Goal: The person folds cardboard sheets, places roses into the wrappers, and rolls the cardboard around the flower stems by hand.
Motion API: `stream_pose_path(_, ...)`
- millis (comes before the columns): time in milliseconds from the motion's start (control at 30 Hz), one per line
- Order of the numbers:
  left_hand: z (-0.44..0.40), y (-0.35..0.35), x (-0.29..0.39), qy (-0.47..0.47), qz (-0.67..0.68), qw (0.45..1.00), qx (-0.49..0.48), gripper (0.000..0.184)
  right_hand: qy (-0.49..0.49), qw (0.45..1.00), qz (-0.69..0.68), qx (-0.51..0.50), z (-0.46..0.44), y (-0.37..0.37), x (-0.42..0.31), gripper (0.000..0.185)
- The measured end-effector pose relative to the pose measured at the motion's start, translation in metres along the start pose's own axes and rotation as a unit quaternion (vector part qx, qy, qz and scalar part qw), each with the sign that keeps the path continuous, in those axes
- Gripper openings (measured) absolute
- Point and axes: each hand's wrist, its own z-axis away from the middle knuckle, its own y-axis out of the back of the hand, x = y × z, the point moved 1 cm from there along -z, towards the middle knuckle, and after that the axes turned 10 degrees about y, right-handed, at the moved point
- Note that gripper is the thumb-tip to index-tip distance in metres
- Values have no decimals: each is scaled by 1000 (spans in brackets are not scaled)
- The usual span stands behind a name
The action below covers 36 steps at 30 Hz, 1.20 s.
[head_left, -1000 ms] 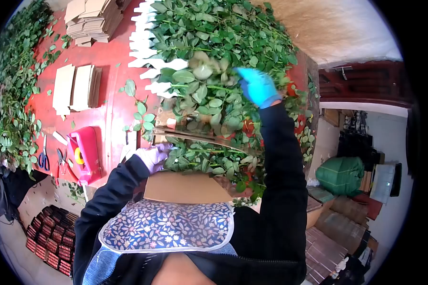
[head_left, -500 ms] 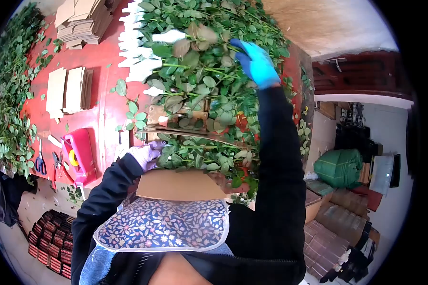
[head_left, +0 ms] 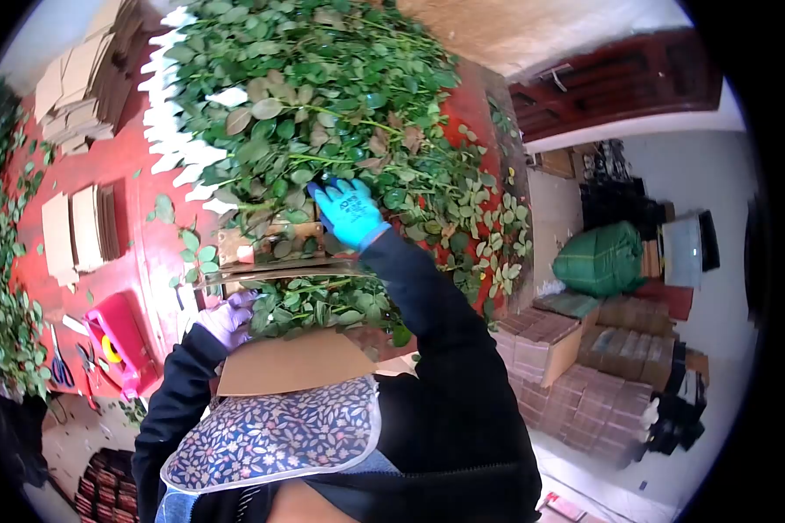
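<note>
My left hand, in a pale purple glove, rests by the left ends of the leafy stems near me; its fingertips curl against them, and what they grip is hidden. Those stems lie between an upright cardboard edge and a brown cardboard sheet close to my apron. My right hand, in a blue glove, lies with fingers spread on the lower edge of the big heap of leafy stems. White sleeves cover the left ends of the heap's stems.
Cardboard pieces and a taller cardboard stack sit on the red table. A pink tape dispenser, scissors and pliers lie at the left. Beyond the table's right side are a green bundle and stacked boxes.
My right hand has come down and left from the far side of the heap toward the near stems. My left hand stays beside the near stems. The view has shifted.
</note>
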Motion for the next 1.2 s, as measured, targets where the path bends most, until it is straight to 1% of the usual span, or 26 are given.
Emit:
stream_pose_path(33, 2, -8, -13, 2, 56, 998, -13, 41, -8, 998, -6, -61, -3, -6, 1, 40)
stream_pose_path(67, 4, -15, -25, 4, 112, 993, -25, 45, -3, 997, -32, -68, -2, -3, 4, 37)
stream_pose_path(167, 6, -19, -39, 74, 106, 991, -27, 51, 14, 987, -64, -145, -2, 51, 15, 28)
stream_pose_path(233, 4, -9, -23, 58, 104, 992, -30, 42, 36, 996, -32, 74, 8, 62, 38, 28)
stream_pose_path(267, 2, -1, -11, 63, 47, 996, -43, 38, 28, 982, -84, 166, 12, 95, 42, 29)
stream_pose_path(333, -1, 11, 7, 73, -60, 994, -63, 29, 22, 914, -161, 372, 16, 89, 74, 30)
stream_pose_path(367, -3, 16, 15, 57, -169, 982, -62, 27, -58, 945, -164, 276, 20, 86, 86, 23)
stream_pose_path(400, -5, 20, 22, 94, -176, 976, -93, 26, -51, 951, -185, 241, 25, 71, 99, 25)
stream_pose_path(433, -6, 18, 16, 65, -172, 979, -85, 26, -50, 961, -184, 200, 32, 77, 102, 27)
stream_pose_path(500, -7, 21, 23, 37, -146, 987, -55, 28, -103, 954, -201, 197, 35, 87, 106, 24)
stream_pose_path(567, -5, 14, 15, 101, -139, 981, -92, 29, -85, 912, -251, 314, 42, 100, 92, 25)
stream_pose_path(600, -5, 11, 11, 86, -157, 981, -79, 29, -47, 878, -276, 389, 43, 108, 81, 29)
stream_pose_path(633, -6, 13, 13, 96, -170, 977, -79, 28, -19, 880, -269, 392, 43, 130, 64, 29)
stream_pose_path(700, -8, 13, 10, 95, -153, 981, -65, 31, -52, 881, -311, 352, 47, 168, 16, 31)
stream_pose_path(733, -7, 13, 10, 81, -144, 985, -54, 35, 4, 919, -185, 348, 51, 182, -4, 34)
stream_pose_path(767, -6, 10, 12, 88, -153, 984, -17, 53, 63, 937, -54, 340, 54, 192, -22, 38)
stream_pose_path(833, -13, 21, 24, 166, -157, 968, -108, 70, 147, 960, -27, 236, 63, 204, -47, 41)
stream_pose_path(900, -10, 3, -6, 97, 105, 987, -72, 66, 200, 966, -28, 164, 65, 204, -70, 38)
stream_pose_path(933, -9, 4, -11, 55, 263, 960, -74, 63, 220, 962, -25, 158, 66, 198, -79, 37)
stream_pose_path(967, -8, 6, -16, 10, 396, 914, -88, 60, 210, 973, -24, 92, 73, 182, -86, 38)
stream_pose_path(1000, -5, 18, 1, -41, 250, 966, -44, 53, 224, 970, -25, 93, 79, 163, -88, 37)
stream_pose_path(1033, -4, 32, 21, -87, 94, 992, -4, 47, 236, 967, -26, 96, 84, 144, -89, 36)
stream_pose_path(1067, -9, 47, 42, -77, 217, 973, -13, 31, 216, 974, -42, 60, 86, 130, -92, 37)
stream_pose_path(1133, -20, -22, -46, 47, -1, 998, 49, 19, 200, 977, -54, 53, 91, 94, -87, 36)
stream_pose_path(1167, -28, -13, -32, -56, -164, 975, 137, 20, 176, 981, -65, 50, 93, 83, -87, 36)
stream_pose_path(1200, -29, -15, -39, -51, -165, 975, 137, 20, 167, 984, -53, 33, 93, 78, -92, 38)
